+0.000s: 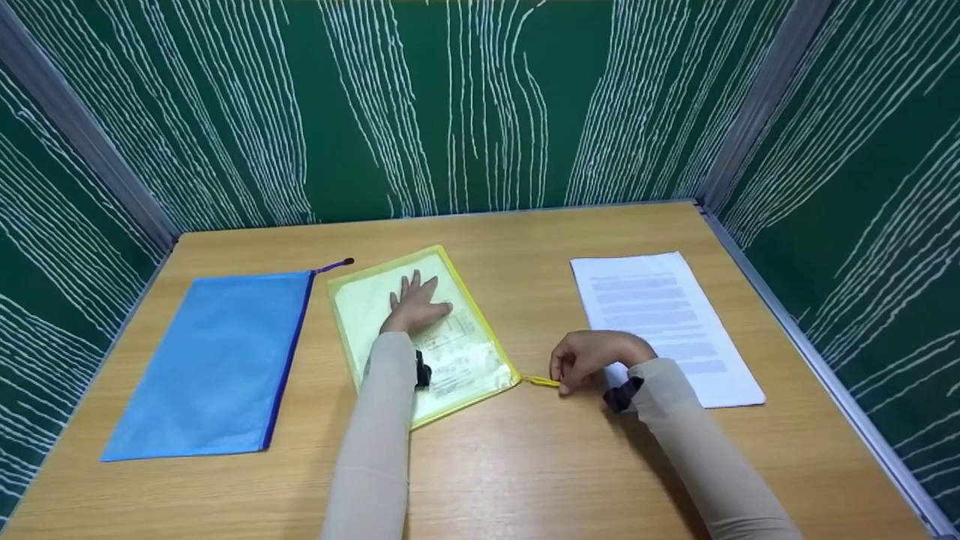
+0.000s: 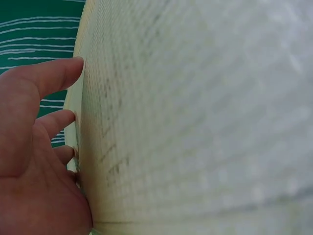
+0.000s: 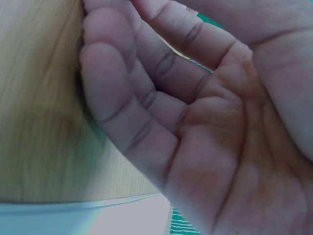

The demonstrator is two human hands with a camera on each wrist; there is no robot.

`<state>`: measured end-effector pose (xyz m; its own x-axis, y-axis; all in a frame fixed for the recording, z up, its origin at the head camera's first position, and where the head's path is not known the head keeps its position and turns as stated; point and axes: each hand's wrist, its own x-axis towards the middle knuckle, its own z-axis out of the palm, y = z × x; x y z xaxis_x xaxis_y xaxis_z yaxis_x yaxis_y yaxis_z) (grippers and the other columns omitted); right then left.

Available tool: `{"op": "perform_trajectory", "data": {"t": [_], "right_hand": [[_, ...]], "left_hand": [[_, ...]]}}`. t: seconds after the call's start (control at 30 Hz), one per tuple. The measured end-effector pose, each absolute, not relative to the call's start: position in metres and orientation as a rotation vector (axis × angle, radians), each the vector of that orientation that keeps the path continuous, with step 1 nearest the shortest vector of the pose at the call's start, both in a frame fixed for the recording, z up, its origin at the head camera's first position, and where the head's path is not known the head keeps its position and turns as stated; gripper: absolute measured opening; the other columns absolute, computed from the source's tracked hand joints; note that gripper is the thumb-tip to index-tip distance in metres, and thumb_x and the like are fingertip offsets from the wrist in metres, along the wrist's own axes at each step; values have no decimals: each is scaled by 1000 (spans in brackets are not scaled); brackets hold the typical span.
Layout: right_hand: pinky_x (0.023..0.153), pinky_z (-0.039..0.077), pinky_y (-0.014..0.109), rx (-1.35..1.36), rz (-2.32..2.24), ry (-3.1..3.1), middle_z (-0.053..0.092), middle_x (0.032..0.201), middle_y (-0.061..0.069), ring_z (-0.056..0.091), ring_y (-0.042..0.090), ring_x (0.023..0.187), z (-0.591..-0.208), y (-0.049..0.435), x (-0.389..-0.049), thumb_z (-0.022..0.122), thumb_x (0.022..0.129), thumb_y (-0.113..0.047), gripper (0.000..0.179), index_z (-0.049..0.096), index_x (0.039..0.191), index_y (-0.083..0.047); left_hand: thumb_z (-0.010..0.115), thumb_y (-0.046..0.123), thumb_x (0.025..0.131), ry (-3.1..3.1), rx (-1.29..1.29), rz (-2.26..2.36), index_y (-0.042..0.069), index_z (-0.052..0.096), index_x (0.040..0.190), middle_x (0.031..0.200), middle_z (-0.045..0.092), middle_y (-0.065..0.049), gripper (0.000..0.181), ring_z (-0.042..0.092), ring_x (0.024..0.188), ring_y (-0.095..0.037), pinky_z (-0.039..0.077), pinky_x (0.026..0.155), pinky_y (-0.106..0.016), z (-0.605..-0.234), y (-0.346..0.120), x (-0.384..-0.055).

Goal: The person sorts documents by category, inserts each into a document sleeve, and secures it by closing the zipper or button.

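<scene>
Currently the left hand (image 1: 414, 306) lies flat with its fingers spread on the yellow folder (image 1: 454, 352), pressing nothing between finger and thumb. That folder sits tilted in the middle of the wooden table (image 1: 480, 480), and printed sheets show through its clear face. At its lower right corner, a yellow pull cord (image 1: 538, 381) stretches sideways, and the right hand (image 1: 596, 356) pinches the far end of it between thumb and curled fingers. Just beyond that hand, partly covered by it in the head view, lies a stack of printed paper (image 1: 660, 315). Well over to the left rests a blue folder (image 1: 214, 367) with a purple zip (image 1: 289, 364) along its right edge. Green walls (image 1: 577, 75) with wavy white lines enclose the table.
</scene>
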<state>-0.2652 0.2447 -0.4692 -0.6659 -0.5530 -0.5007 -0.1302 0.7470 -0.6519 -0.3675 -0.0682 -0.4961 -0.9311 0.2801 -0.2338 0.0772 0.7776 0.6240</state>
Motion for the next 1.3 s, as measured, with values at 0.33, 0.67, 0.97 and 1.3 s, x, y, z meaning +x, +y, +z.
{"op": "perform_trajectory", "data": {"t": [0.33, 0.67, 0.97, 1.3], "right_hand": [[56, 42, 24, -508, -765, 2219, 63, 71, -7, 52, 8, 61, -466, 243, -263, 78, 79, -19, 15, 70, 90, -11], [61, 48, 28, -554, -760, 2305, 68, 78, 0, 58, 12, 66, -462, 240, -264, 64, 90, -19, 11, 71, 93, -12], [80, 51, 34, -601, -907, 2562, 70, 98, 4, 60, 16, 86, -464, 227, -268, 58, 94, -17, 21, 69, 110, -9], [99, 47, 50, -452, -1188, 2574, 53, 136, 21, 55, 36, 120, -471, 198, -282, 54, 99, -29, 51, 45, 142, -2]], "left_hand": [[47, 43, 96, 2658, 302, 1020, 14, 26, 153, 163, 1, -12, 68, -13, 149, -32, -13, 118, -53, -498, -73, -364], [48, 39, 99, 2690, 291, 1120, 16, 32, 151, 162, 5, -16, 59, -3, 149, -37, 3, 119, -57, -499, -87, -359], [47, 38, 98, 2869, 178, 931, 13, 34, 150, 161, 4, -22, 59, -2, 146, -46, -4, 118, -58, -491, -109, -347], [45, 41, 98, 2882, -144, 994, 11, 20, 154, 160, -6, -24, 68, 0, 145, -45, 7, 117, -59, -484, -139, -332]]}}
